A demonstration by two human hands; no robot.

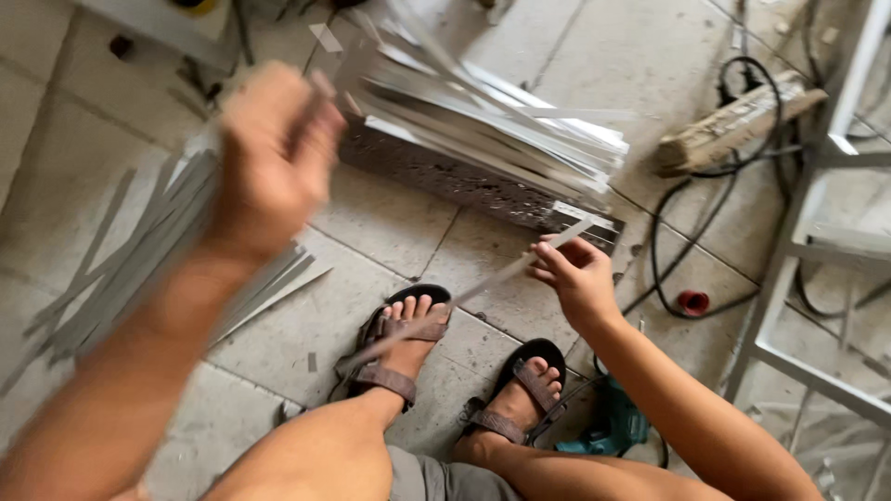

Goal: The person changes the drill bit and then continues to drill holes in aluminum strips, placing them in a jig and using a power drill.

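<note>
At centre, above sandalled feet | right hand pinches thin grey strip near its 2 o'clock end | left hand blurred, fist closed | strip likely light, springy, sharp-edged; grip flat faces.

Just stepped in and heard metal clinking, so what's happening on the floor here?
A person sitting low over a tiled floor is handling thin grey metal strips. The right hand pinches one long strip that slants down across the sandalled feet. The left hand, raised and blurred, is over a loose pile of strips. A neater stack of strips rests on a block ahead. Black cables and a teal power tool lie on the right.
</note>
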